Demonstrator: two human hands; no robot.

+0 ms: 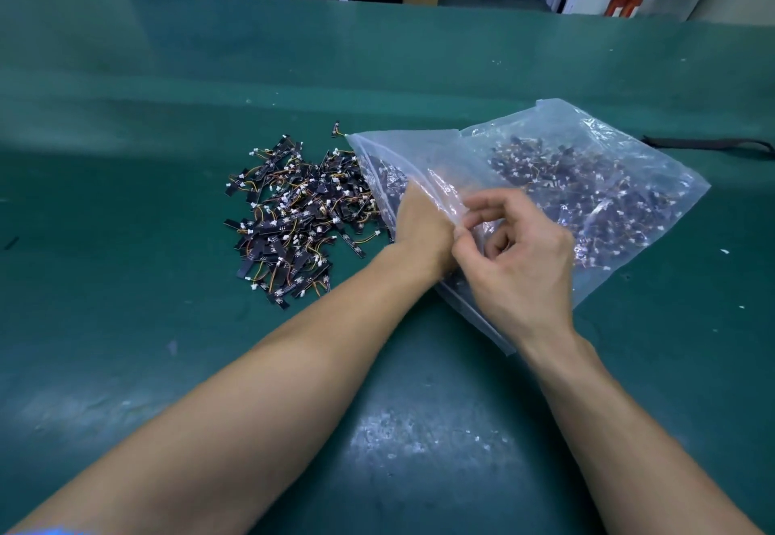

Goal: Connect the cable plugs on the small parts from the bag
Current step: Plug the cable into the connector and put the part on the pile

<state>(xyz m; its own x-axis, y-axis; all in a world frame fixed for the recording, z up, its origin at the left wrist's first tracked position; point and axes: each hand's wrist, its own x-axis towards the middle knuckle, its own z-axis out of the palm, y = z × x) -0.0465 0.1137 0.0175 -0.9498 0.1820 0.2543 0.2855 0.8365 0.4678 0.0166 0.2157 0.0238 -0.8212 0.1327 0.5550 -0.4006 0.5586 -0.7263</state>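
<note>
Reaching into the clear plastic zip bag [608, 165] at centre right of the frame, your left hand [419, 228] is past the mouth to the knuckles. Its fingers sit behind crinkled film, so I cannot tell whether they hold anything. Your right hand [524, 266] pinches the bag's near lip between thumb and forefinger, with the other fingers curled, which props the mouth open.

A heap of small black strip parts [289, 220] with orange-yellow leads and white plugs lies on the green table mat [167, 115] at centre left. It sits just beside the bag's mouth. Many more parts in the bag [566, 182] are bunched toward its right end.

Progress, as I judge it, is early: you are at the fetching stage. The plugs in the heap look loose, though at this size no pair can be read as joined or not. You have yet to draw parts out, pair the plugs, press them home and work through the bag.

A black strap [708, 142] lies on the mat at the right edge.
</note>
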